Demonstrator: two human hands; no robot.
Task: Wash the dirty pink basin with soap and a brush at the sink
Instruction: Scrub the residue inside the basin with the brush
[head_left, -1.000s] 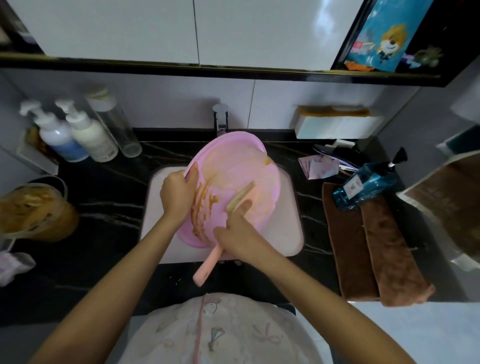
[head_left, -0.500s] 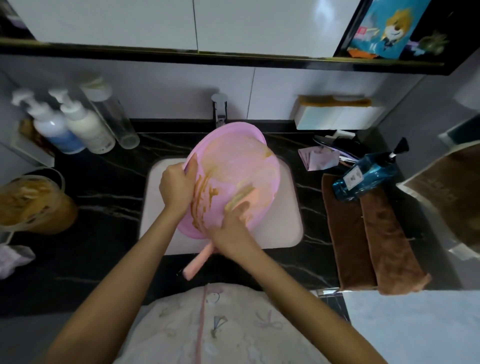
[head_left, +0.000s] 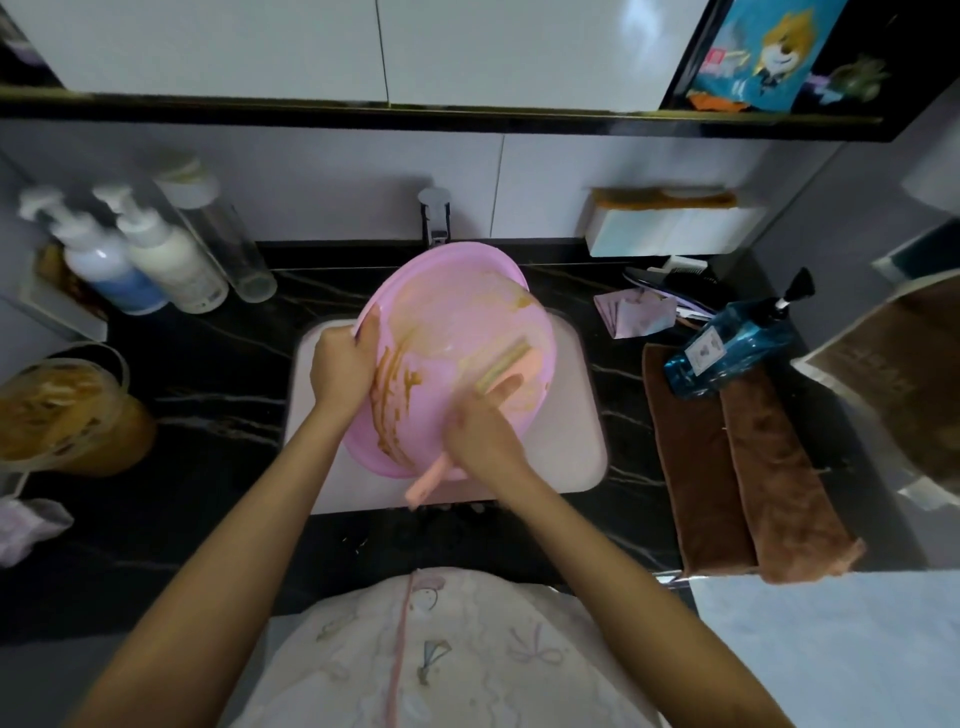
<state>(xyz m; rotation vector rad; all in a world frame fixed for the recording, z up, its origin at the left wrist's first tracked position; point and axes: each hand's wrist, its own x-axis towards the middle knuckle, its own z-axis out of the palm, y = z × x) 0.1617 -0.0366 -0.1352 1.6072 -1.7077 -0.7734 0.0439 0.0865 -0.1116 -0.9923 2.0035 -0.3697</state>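
The pink basin (head_left: 457, 322) is tilted toward me over the white sink (head_left: 582, 415), with brown smears down its left inner wall. My left hand (head_left: 343, 366) grips the basin's left rim. My right hand (head_left: 480, 428) grips a pink long-handled brush (head_left: 506, 361). The brush's bristle head lies against the basin's inner right side, and its handle end sticks out below my hand.
The faucet (head_left: 435, 215) stands behind the basin. Pump bottles (head_left: 156, 254) stand at the left, above an amber-filled container (head_left: 62, 410). At the right a blue pump bottle (head_left: 732, 343) lies on brown towels (head_left: 743, 467), with a white box (head_left: 670, 228) on the wall behind.
The brush head has moved up and to the right across the inside of the basin. My left hand keeps its grip on the rim.
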